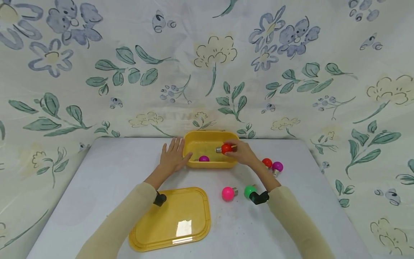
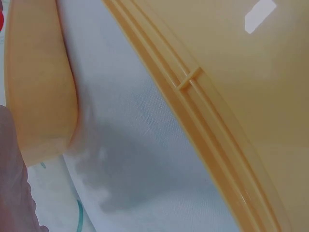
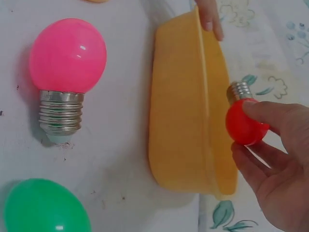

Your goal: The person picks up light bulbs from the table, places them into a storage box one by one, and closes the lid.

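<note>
While the right hand (image 1: 244, 152) pinches a red light bulb (image 1: 226, 149) between thumb and fingers, that bulb is at the right part of the opening of a yellow plastic box (image 1: 211, 165), its metal screw base pointing left; whether it is above the rim or just below, I cannot tell. Left hand (image 1: 173, 156) lies against the box's left end, fingers extended and slightly spread, thumb at the near left corner. Inside the box, by the near wall: one purple bulb (image 1: 204, 158), partly hidden.

Right of the box, near the right forearm: a second red bulb (image 1: 267, 162) just beside another purple bulb (image 1: 277, 167). Nearer the person: a pink bulb (image 1: 228, 194), base to the right, and a green bulb (image 1: 249, 191), partly covered by the black wrist camera (image 1: 259, 198). Flat yellow lid (image 1: 176, 219) lies left of these, partly under the left sleeve (image 1: 126, 212). White table (image 1: 233, 230); flower-and-leaf-printed cloth (image 1: 181, 32) behind.
</note>
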`<state>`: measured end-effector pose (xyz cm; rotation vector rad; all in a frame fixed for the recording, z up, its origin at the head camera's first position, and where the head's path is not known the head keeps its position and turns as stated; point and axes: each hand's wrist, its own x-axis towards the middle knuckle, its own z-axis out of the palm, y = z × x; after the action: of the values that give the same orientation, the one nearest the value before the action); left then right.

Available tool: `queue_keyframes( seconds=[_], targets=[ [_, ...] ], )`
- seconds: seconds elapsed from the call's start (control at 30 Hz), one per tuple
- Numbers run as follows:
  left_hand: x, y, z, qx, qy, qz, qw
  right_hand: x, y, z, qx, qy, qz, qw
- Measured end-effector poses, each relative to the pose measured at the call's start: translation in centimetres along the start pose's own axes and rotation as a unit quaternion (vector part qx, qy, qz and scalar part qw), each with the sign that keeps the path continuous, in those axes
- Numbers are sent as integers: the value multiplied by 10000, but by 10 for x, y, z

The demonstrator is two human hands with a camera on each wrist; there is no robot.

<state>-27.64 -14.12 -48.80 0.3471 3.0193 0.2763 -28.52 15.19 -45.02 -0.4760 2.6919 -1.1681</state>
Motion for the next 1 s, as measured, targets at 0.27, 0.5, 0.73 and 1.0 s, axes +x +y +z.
queue_keyframes(
  seconds=[0.27, 0.5, 0.73, 1.0],
  targets=[
    [-2, 1, -2, -11, -54, 17, 10000, 6, 4, 12, 17, -137, 428, 9990],
    [-4, 2, -4, -92, -61, 4, 9999, 13, 8, 21, -179, -249, 434, 9986],
    [-2, 0, -2, -111, -37, 2, 9999, 19, 7, 28, -339, -394, 487, 9975],
    [-2, 0, -2, -91, -21, 11, 10000, 25, 10, 35, -566, -363, 552, 9962]
  ],
)
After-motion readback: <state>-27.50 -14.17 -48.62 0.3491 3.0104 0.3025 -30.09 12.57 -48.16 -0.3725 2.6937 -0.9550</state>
